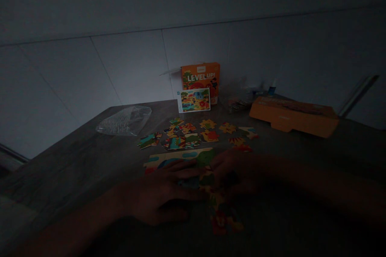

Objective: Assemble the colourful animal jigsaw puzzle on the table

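My left hand (157,192) lies with fingers stretched apart over partly joined jigsaw puzzle pieces (163,158). On their right side, my right hand (235,170) has its fingers bent around a puzzle piece, mostly hidden in the dim light. A joined strip of pieces (218,200) runs toward me between the hands, with a red animal picture near its lower end. Beyond the hands, several loose pieces (209,134) lie on the table, some overlapping. A picture card (195,100) stands behind them, leaning on an orange puzzle box (201,76).
A clear plastic bag (125,120) rests at the left on the dark table (75,156). An orange box lid (292,116) lies at the right, near another plastic bag (238,96) and a small blue-labelled bottle (272,88). A white panelled wall (135,64) stands behind.
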### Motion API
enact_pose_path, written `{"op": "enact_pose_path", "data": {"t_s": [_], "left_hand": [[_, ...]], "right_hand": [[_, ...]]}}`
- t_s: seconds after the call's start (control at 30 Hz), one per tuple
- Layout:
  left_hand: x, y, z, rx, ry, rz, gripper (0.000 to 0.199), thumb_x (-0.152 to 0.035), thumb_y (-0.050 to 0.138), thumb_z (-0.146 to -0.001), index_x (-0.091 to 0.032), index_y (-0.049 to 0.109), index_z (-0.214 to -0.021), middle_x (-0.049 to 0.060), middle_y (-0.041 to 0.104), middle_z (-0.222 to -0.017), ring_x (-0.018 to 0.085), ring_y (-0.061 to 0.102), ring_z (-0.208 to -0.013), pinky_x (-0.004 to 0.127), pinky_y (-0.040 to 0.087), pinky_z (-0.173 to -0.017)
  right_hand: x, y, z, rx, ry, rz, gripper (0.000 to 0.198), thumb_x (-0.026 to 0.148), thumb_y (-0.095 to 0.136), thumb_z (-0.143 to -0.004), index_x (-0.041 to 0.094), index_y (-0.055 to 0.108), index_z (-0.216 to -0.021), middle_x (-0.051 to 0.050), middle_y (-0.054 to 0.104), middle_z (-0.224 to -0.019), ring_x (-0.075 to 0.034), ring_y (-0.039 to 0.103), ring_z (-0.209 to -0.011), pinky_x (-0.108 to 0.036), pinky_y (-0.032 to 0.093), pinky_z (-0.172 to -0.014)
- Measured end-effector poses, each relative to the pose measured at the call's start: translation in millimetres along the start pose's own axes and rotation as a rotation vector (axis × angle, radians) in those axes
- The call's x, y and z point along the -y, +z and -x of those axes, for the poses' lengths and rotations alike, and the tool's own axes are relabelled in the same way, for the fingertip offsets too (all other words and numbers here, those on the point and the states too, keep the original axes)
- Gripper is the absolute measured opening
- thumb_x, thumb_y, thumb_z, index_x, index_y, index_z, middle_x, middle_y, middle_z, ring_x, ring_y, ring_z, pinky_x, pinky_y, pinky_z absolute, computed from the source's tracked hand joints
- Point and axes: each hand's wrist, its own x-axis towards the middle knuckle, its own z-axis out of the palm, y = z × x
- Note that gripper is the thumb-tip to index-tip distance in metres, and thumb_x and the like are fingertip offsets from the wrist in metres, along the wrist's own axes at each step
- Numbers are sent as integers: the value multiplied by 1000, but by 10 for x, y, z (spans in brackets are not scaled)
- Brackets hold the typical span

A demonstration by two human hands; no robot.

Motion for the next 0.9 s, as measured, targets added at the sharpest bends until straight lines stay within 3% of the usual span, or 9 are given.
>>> {"op": "enact_pose_path", "data": {"t_s": [0.13, 0.27, 0.43, 0.6, 0.9], "left_hand": [[5, 8, 0, -8, -5, -19, 63, -31, 68, -92, -30, 47, -151, 6, 23, -168, 35, 24, -154, 56, 25, -125], [4, 4, 2, -1, -24, 7, 64, -31, 69, -91, -31, 48, -151, 6, 28, -167, 34, 28, -153, 55, 28, -124], [21, 15, 25, -2, -56, 27, 50, -27, 69, -91, -27, 61, -140, 8, 31, -165, 33, 32, -151, 50, 34, -122], [14, 4, 18, -21, -38, 33, 42, -24, 70, -90, -26, 68, -131, 8, 36, -163, 32, 34, -150, 48, 41, -119], [34, 39, 36, -21, -82, 9, 45, -23, 70, -89, -29, 67, -133, 7, 37, -163, 31, 36, -150, 49, 37, -121]], "right_hand": [[21, 3, -2, 35, 3, 5, 20, 30, 69, -91, 16, 69, -77, 1, 57, -70, -11, 52, -63, -23, 36, -58], [86, 5, -3, 60, 40, 31, 15, 23, 68, -90, 16, 67, -76, 1, 60, -71, -11, 56, -65, -23, 38, -60], [136, 0, -6, 76, 66, 46, 9, 16, 68, -87, 16, 67, -78, 0, 62, -72, -11, 58, -65, -22, 39, -61], [133, -1, -4, 62, 64, 36, 10, 18, 69, -87, 16, 66, -77, 2, 60, -69, -10, 55, -62, -22, 37, -59], [-24, 39, 24, 43, 1, 2, 20, 26, 67, -87, 16, 64, -70, 3, 55, -64, -9, 51, -57, -21, 35, -55]]}}
